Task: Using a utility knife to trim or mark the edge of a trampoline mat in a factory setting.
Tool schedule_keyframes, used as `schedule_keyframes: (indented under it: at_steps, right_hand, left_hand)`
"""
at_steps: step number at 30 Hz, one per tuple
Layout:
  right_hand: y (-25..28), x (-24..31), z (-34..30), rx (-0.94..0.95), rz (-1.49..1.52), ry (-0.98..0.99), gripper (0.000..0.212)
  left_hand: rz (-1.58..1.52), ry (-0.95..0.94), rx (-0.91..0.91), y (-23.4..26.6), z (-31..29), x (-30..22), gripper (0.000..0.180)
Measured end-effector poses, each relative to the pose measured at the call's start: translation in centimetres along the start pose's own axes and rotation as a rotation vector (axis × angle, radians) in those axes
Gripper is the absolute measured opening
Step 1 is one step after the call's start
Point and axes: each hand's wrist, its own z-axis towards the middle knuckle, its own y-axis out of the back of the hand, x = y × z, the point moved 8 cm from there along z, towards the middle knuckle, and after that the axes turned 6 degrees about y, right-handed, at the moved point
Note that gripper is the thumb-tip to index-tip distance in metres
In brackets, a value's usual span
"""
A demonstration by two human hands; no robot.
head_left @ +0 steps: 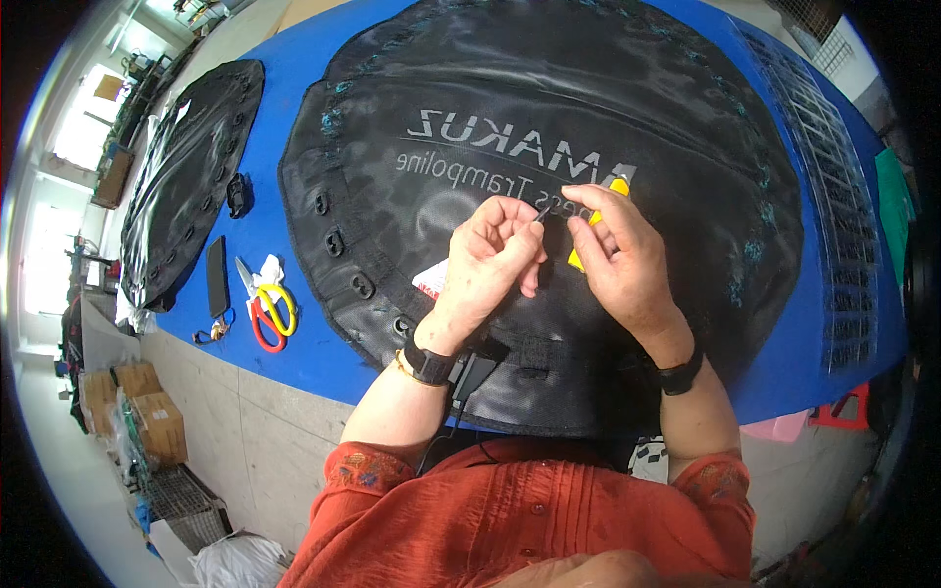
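Observation:
My left hand (490, 260) is raised over a round black trampoline mat (421, 220), its thumb and index finger pinched together. A tiny pale, thin thing (539, 218) shows at those fingertips; its kind is too small to make out. Facing it, my right hand (625, 260) has thumb and index finger apart, the other fingers loosely curled. A yellow utility knife (576, 259) runs behind the right thumb and index finger, partly covered; whether the curled fingers touch it, I cannot tell. White lettering and a row of black loops mark the mat.
Scissors (272, 316) with red and yellow handles lie on the blue table (265, 196), left, beside a black flat strip (217, 276). Another black mat (191, 167) is at the far left. Clear plastic sheeting (823, 186) covers the right side. Cardboard boxes (159, 428) stand on the floor.

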Motion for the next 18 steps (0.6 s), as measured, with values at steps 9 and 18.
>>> schedule_keyframes:
  at_steps: [9, 18]
  right_hand:
    - [-0.81, 0.64, -0.22, 0.034, 0.116, 0.069, 0.031]
    - [-1.11, 0.85, -0.40, 0.049, 0.153, 0.085, 0.022]
  left_hand:
    - [-0.010, 0.006, 0.058, -0.39, -0.30, 0.24, 0.014]
    - [-0.014, -0.021, 0.069, -0.20, -0.37, 0.18, 0.015]
